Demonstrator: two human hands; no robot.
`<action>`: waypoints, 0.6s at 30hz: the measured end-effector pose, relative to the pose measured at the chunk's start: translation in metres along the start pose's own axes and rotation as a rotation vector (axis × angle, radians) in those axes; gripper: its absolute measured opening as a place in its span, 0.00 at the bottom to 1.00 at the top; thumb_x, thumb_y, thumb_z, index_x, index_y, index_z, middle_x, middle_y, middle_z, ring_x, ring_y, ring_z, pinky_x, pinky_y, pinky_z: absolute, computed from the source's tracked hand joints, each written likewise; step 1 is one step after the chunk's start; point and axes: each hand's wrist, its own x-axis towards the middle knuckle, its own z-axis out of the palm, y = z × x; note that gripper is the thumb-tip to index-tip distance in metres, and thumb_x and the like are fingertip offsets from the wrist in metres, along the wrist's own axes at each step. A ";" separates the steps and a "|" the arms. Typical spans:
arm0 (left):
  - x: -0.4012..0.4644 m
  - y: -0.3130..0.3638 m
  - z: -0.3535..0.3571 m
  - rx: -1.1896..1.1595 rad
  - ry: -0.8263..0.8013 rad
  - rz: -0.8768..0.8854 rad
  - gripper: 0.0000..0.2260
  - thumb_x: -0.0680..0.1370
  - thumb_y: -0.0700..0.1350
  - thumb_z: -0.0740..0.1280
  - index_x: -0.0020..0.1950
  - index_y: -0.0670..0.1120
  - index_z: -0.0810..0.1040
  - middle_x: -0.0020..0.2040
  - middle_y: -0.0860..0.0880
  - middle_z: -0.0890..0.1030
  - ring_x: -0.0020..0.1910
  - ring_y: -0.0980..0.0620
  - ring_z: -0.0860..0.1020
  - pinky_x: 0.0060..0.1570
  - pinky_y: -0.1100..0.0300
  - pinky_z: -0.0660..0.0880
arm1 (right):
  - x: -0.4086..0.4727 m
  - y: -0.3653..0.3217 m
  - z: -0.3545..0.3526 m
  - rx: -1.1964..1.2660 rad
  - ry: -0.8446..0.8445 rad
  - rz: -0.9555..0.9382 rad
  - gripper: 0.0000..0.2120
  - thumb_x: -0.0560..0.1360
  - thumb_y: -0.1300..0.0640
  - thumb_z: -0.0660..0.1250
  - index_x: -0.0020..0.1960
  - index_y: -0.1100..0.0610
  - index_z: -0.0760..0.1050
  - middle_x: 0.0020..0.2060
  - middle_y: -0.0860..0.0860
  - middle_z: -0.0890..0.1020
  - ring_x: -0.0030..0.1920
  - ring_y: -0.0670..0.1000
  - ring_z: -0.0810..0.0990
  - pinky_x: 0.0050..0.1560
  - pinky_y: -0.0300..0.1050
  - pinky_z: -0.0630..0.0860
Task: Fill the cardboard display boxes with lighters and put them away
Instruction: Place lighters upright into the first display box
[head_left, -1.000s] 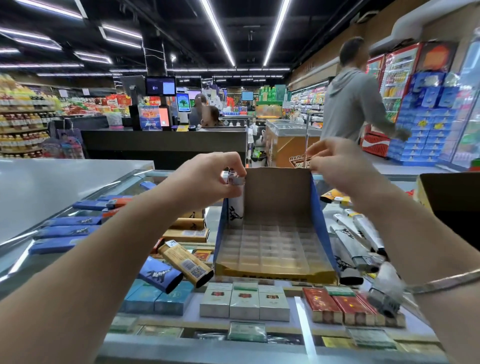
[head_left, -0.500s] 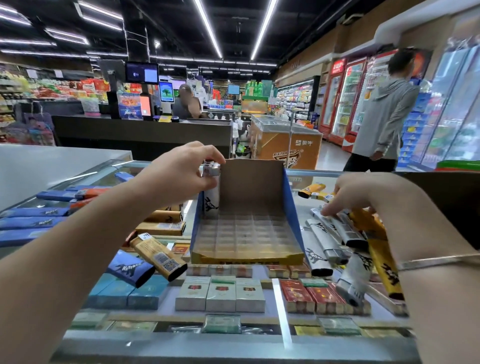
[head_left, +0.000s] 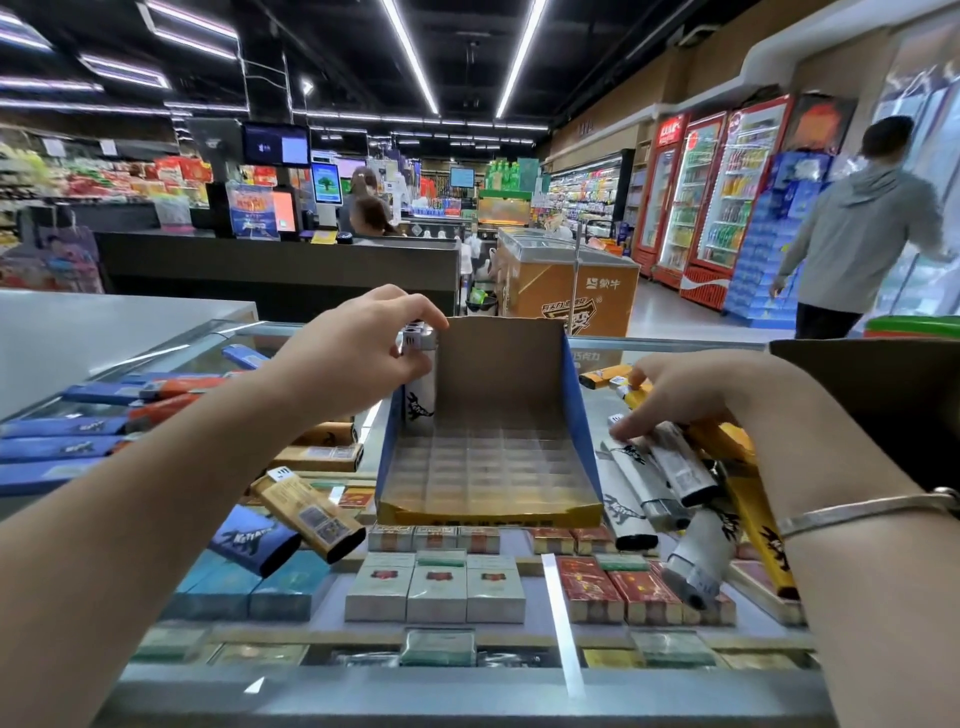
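Note:
An open cardboard display box (head_left: 498, 374) with blue sides and a gridded floor stands on the glass counter (head_left: 467, 696). My left hand (head_left: 358, 358) pinches the top of a white lighter (head_left: 418, 395) that stands upright in the box's far left corner. To the right of the box lies a loose pile of white and yellow lighters (head_left: 670, 478). My right hand (head_left: 691, 395) rests on that pile, fingers curled down onto a white lighter. More lighters, blue, orange and gold (head_left: 306, 512), lie on the glass to the left of the box.
Cigarette packs (head_left: 436, 587) fill the case under the glass. A dark cardboard box (head_left: 883, 384) stands at the far right. Behind the counter are a checkout desk (head_left: 280, 265), a freezer chest (head_left: 566, 280), drink coolers and a person in a grey hoodie (head_left: 857, 228) walking.
My right hand dropped from the box's upper right edge onto the lighter pile. My left hand kept the white lighter in the box's far left corner. The person in grey walked away to the right.

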 end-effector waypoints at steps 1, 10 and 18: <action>0.000 0.000 0.000 -0.001 0.002 0.000 0.13 0.75 0.44 0.67 0.58 0.54 0.74 0.54 0.55 0.71 0.42 0.58 0.75 0.45 0.58 0.74 | -0.001 -0.002 0.000 -0.007 -0.014 -0.009 0.33 0.67 0.43 0.73 0.66 0.54 0.65 0.61 0.54 0.72 0.54 0.54 0.72 0.51 0.47 0.71; -0.001 0.001 0.001 0.002 0.001 -0.004 0.13 0.75 0.44 0.67 0.58 0.54 0.74 0.56 0.55 0.71 0.42 0.58 0.74 0.44 0.59 0.73 | 0.004 -0.006 0.005 0.117 0.023 -0.039 0.28 0.62 0.45 0.77 0.56 0.56 0.72 0.42 0.52 0.78 0.43 0.52 0.78 0.39 0.44 0.72; -0.001 0.001 0.002 0.008 0.015 -0.007 0.12 0.75 0.44 0.67 0.58 0.54 0.74 0.58 0.53 0.73 0.41 0.58 0.75 0.45 0.54 0.75 | 0.011 -0.008 0.011 0.064 0.047 -0.059 0.21 0.65 0.41 0.74 0.44 0.54 0.71 0.40 0.52 0.78 0.42 0.52 0.78 0.40 0.45 0.72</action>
